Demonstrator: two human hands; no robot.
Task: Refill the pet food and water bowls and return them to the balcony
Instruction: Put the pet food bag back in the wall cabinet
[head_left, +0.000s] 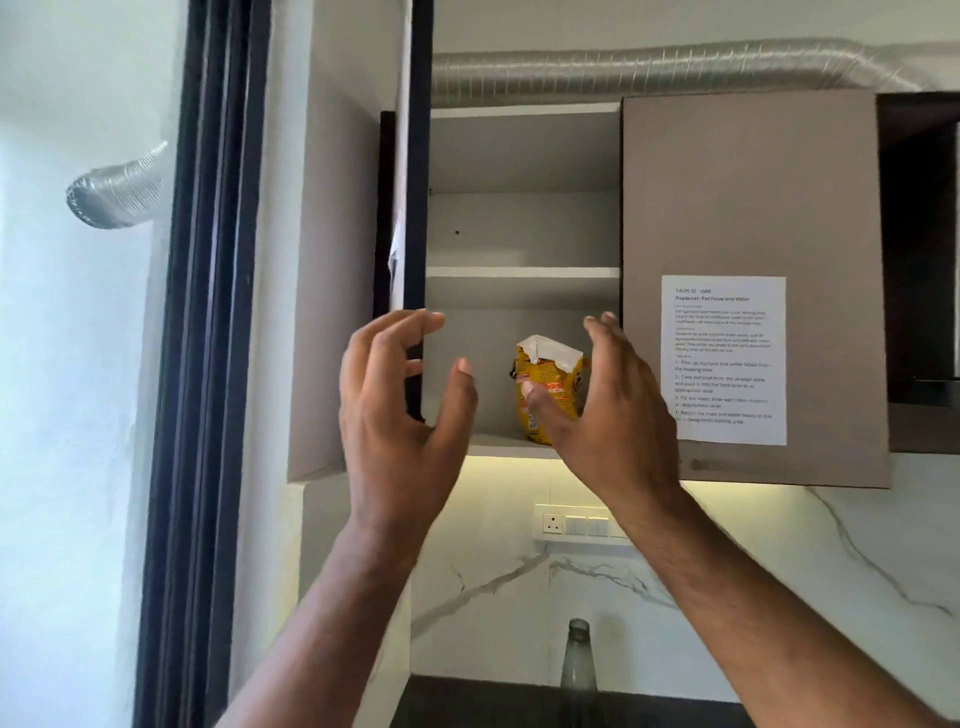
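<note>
A yellow pet food bag (548, 382) with a torn-open white top stands upright on the bottom shelf of an open wall cupboard (519, 291). My left hand (400, 400) is raised in front of the cupboard, left of the bag, fingers spread and holding nothing. Just in front of the bag and slightly to its right is my right hand (608, 410), fingers apart, covering the bag's lower right part. I cannot tell whether it touches the bag. No bowls are in view.
The cupboard's left door (413, 208) stands open edge-on. The shut right door (753, 208) carries a printed task sheet (723, 359). A glass bottle (577, 660) stands on the dark counter below. A foil duct (623, 73) runs above. Sockets (576, 525) sit on the marble wall.
</note>
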